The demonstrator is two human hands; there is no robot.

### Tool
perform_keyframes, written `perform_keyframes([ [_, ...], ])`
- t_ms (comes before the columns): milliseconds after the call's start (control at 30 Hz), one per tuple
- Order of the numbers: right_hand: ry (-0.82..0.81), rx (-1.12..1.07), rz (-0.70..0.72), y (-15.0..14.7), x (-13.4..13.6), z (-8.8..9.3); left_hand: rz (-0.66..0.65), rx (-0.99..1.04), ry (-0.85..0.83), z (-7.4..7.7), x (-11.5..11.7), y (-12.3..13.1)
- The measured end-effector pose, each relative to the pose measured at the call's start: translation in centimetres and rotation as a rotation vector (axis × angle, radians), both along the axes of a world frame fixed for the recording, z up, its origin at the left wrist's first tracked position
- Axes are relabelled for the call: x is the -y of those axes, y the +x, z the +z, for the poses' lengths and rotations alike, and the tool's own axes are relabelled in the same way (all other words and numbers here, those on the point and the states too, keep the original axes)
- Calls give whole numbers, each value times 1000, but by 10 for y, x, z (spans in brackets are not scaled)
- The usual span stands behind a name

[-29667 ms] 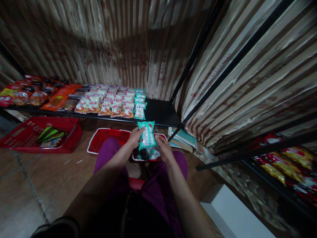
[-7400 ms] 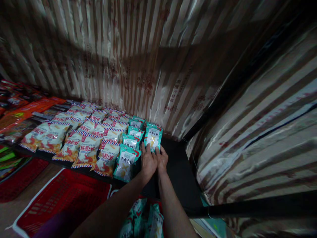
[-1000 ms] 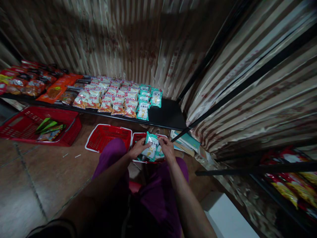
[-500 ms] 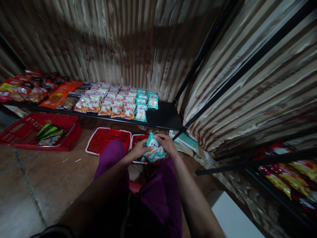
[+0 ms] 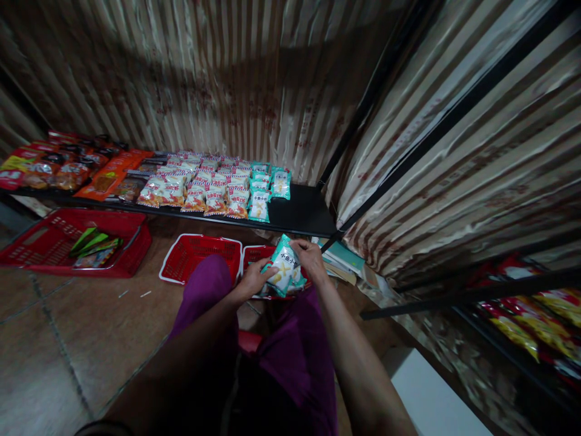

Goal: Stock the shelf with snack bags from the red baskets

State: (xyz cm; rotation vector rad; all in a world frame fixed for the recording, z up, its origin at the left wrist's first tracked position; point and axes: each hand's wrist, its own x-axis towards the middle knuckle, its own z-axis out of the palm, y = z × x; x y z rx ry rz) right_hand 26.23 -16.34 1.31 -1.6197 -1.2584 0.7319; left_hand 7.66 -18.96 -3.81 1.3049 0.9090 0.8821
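Observation:
A teal snack packet (image 5: 284,270) is tilted between both my hands, just above a small red basket (image 5: 255,252) by my knees. My left hand (image 5: 254,279) is closed on its lower left edge. My right hand (image 5: 310,259) is closed on its upper right corner. More teal packets lie under it in the basket. On the low black shelf (image 5: 305,212) ahead, teal packets (image 5: 260,206) stand in a column beside rows of red-and-white packets (image 5: 200,192).
A second small red basket (image 5: 200,257) sits left of my knees. A larger red basket (image 5: 72,242) with green packets stands further left. Orange and red packets (image 5: 68,172) fill the shelf's left. Books (image 5: 345,257) lie under the shelf. Another rack (image 5: 521,303) is at right.
Over the last second both hands have lifted the teal packet a little out of the basket and turned it. Seconds earlier they were pressing a teal packet down on the shelf.

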Motion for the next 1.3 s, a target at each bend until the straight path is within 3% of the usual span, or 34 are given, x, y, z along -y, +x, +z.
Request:
perform_keyframes([
  [200,-1,-32,-44,0,-2,-3,83,-31,5,10,5,-1],
  [333,6,-82,-43,-3,-3,1,94,51,-83,17,7,0],
  [467,35,-150,-37,-6,3,6,188,165,-190,25,8,2],
  [667,-63,-413,-12,-14,22,5,285,329,-279,38,9,2],
  [1067,-56,-485,-152,-21,16,6,201,406,-354,28,13,2],
  [1300,-126,-536,-21,-29,32,4,253,467,-351,27,4,3],
])
